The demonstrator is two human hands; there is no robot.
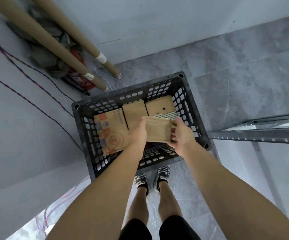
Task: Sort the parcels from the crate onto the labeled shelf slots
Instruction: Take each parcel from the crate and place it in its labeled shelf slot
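A black slatted crate (186, 94) stands on the floor in front of my feet. Both hands hold a plain brown parcel (158, 129) just above the crate's middle: my left hand (137, 135) grips its left edge, my right hand (181, 136) its right edge. Inside the crate lie a printed orange-and-blue cardboard box (110, 131) at the left, a plain brown box (134, 112) in the middle, and another brown box (161, 105) at the right with a striped item partly hidden under the held parcel.
A metal shelf frame (254, 135) juts in from the right, close to the crate's right corner. Two long cardboard tubes (53, 40) lean in the left corner over a red fire extinguisher (78, 73). Grey walls stand to the left and behind.
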